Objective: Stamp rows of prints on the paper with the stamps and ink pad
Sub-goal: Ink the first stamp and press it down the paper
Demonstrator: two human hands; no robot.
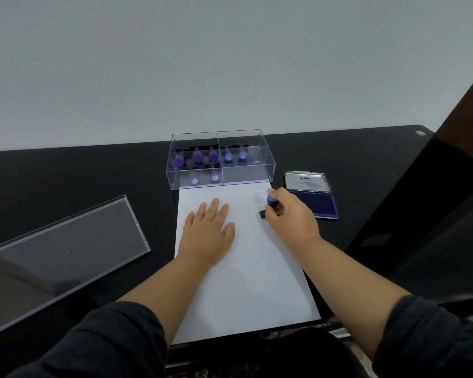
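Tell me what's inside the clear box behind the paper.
The clear box holds three purple-topped stamps and four blue-topped stamps. Their lower ends are blurred through the plastic, so the stamp faces cannot be seen.

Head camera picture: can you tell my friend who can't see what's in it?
A right hand presses a blue-topped stamp onto white paper, which the left hand holds flat. Behind sit a clear box of stamps and an open ink pad.

Three purple stamps (196, 158), five blue stamps (228, 157), one ink pad (313, 197), one paper (246, 274)
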